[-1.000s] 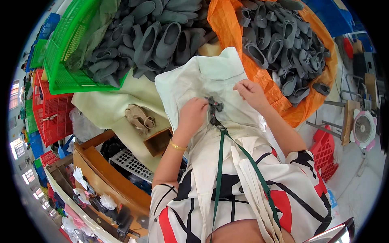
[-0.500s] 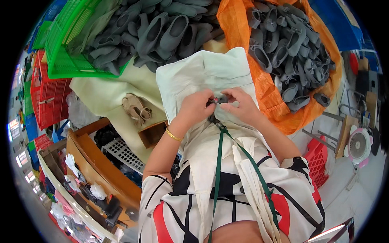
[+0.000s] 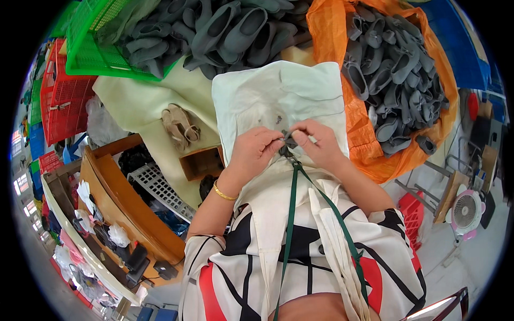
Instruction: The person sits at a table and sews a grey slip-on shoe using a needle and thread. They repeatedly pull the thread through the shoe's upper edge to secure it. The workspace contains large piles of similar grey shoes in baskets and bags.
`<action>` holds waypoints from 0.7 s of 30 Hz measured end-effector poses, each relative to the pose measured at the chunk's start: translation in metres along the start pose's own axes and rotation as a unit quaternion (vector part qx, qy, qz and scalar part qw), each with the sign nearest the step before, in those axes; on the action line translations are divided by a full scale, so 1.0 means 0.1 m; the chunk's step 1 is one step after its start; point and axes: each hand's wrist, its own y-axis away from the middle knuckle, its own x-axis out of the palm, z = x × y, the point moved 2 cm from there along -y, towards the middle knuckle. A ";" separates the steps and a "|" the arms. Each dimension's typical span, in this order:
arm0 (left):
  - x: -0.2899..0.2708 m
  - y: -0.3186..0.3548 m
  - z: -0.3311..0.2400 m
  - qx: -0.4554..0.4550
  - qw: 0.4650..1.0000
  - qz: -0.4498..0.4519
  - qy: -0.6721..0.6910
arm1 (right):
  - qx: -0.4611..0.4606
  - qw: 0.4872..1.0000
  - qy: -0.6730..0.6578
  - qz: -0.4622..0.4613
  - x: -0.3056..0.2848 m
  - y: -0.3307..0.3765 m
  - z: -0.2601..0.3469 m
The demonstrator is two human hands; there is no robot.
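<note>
Both my hands meet over a pale cloth-covered pad (image 3: 316, 91) on my lap. My left hand (image 3: 254, 150), with a gold bracelet (image 3: 224, 191) at its wrist, pinches one side of a small dark grey piece (image 3: 289, 140). Thumb and fingers of my right hand (image 3: 321, 143) close on its other side. The piece is too small and covered to name exactly. A dark green cord (image 3: 292, 198) runs down my front to a dark clip-like end just below the fingers. Tiny dark bits (image 3: 279, 119) lie on the pad beyond my hands.
Grey slip-on shoes (image 3: 243, 32) fill a green basket (image 3: 96, 48) ahead. More lie in an orange sack (image 3: 364, 144) at right. To the left are beige sandals (image 3: 181, 126), a small wooden box (image 3: 202, 163) and a wooden drawer unit (image 3: 120, 198). A fan (image 3: 467, 207) stands far right.
The view has shifted slightly, so the surroundings sit differently. My fingers have shifted on the dark piece, and a red spot beside it no longer shows. Dark bits now show on the pad.
</note>
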 end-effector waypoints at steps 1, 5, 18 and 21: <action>-0.03 0.02 -0.01 -0.001 1.000 -0.006 -0.002 | 0.063 0.995 -0.072 -0.015 -0.01 0.00 -0.02; -0.15 0.10 -0.01 0.032 0.999 -0.006 -0.010 | 0.152 0.982 -0.090 0.070 -0.18 -0.04 0.08; -0.22 0.13 -0.14 0.153 0.987 -0.008 -0.054 | 0.054 0.967 0.051 0.243 -0.16 -0.03 0.39; -0.22 0.14 -0.14 0.153 0.987 -0.009 -0.054 | 0.040 0.966 0.054 0.249 -0.16 -0.03 0.37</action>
